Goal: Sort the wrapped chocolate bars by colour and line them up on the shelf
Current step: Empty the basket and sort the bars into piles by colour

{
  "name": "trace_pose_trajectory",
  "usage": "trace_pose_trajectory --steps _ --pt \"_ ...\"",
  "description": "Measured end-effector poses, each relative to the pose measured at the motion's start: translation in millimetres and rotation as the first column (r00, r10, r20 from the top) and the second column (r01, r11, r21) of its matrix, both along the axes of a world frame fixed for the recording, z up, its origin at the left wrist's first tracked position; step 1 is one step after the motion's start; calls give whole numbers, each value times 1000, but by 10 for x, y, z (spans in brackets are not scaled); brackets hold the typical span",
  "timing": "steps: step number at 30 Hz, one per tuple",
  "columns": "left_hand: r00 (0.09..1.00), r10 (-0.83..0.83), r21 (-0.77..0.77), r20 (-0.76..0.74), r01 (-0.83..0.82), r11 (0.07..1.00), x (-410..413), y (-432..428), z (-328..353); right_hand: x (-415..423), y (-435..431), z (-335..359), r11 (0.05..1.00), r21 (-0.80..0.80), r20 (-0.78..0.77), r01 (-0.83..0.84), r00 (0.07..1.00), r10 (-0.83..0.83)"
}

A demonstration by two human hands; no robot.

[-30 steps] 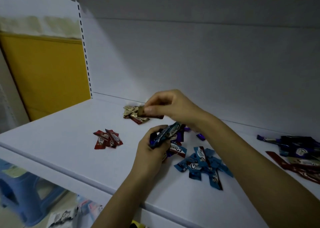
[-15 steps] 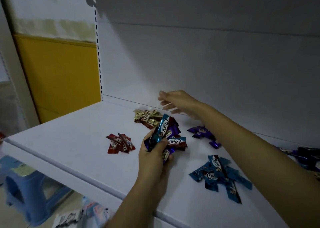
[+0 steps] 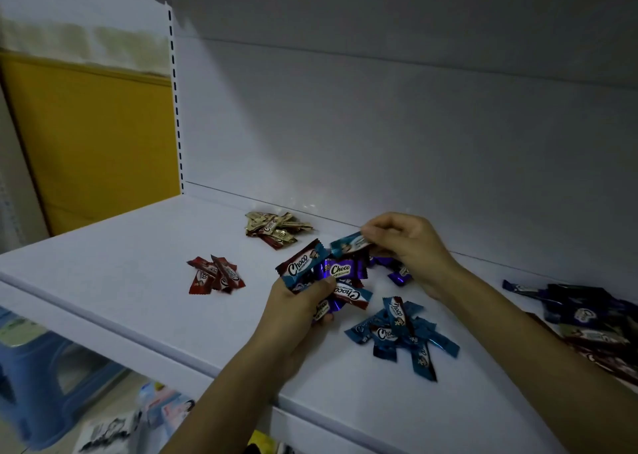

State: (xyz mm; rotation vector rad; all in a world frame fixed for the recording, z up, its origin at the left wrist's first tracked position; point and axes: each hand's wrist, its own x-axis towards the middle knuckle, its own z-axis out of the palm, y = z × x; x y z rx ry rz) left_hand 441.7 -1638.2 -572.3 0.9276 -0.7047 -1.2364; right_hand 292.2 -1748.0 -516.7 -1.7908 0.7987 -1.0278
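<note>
The left hand (image 3: 293, 305) is gripping a mixed bunch (image 3: 340, 270) of wrapped bars just above the shelf (image 3: 121, 267), while the right hand (image 3: 411, 246) is pinching one blue bar (image 3: 348, 244) at the top of it, seemingly drawing it out. Loose groups are lying on the shelf: a gold heap (image 3: 276, 227), a red heap (image 3: 215, 275), a blue heap (image 3: 397, 332) and a purple heap (image 3: 398, 274) partly hidden by the right hand. None is lined up yet, and an unsorted heap (image 3: 587, 315) is waiting at far right, so sorting looks roughly midway.
</note>
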Motion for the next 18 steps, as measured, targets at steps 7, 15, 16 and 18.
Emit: trace_pose_trajectory --steps 7,15,16,18 --pt "1000 4 7 -10 -4 1000 -7 -4 14 -504 -80 -108 997 72 -221 10 975 6" --pt "998 70 8 -2 -70 998 -5 -5 -11 -747 -149 3 987 161 -288 -17 955 64" --pt "997 71 11 -6 -71 997 -3 -6 -10 -792 -150 22 984 178 -310 -31 947 85" --pt "998 65 10 -8 -65 998 -4 -5 -7 -837 -112 67 978 195 -456 -71 876 155"
